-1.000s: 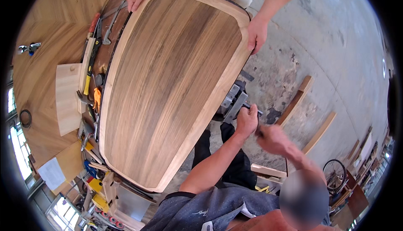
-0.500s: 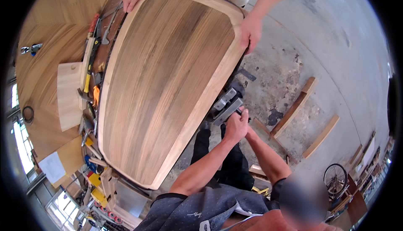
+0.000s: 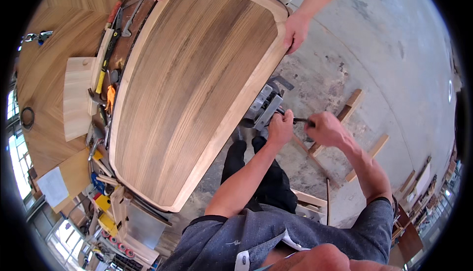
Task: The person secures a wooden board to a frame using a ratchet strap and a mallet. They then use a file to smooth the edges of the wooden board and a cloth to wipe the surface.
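Off the near right edge of a large tapered wooden panel (image 3: 197, 79) is a metal bench vise (image 3: 264, 106). My left hand (image 3: 281, 129) is closed at its outer end, round the near part of a dark handle bar (image 3: 299, 120). To the right, my right hand (image 3: 325, 128) is curled round the other end of that bar. The fingers partly hide what they grip. The panel has dark-striped boards inside a pale wood border. At its far end a co-worker's two hands (image 3: 296, 31) hold its left and right edges.
Left of the panel lie a hammer (image 3: 94, 96), a yellow-and-black tool (image 3: 108, 59), an orange item (image 3: 110, 96) and a pale board (image 3: 79, 98). Several wood offcuts (image 3: 351, 104) lie on the concrete floor (image 3: 389, 59) at right. Yellow tools (image 3: 106, 212) crowd the lower left.
My right hand has parted from my left and swung out to the right along the bar. My left hand stays by the vise. The whole view has shifted slightly.
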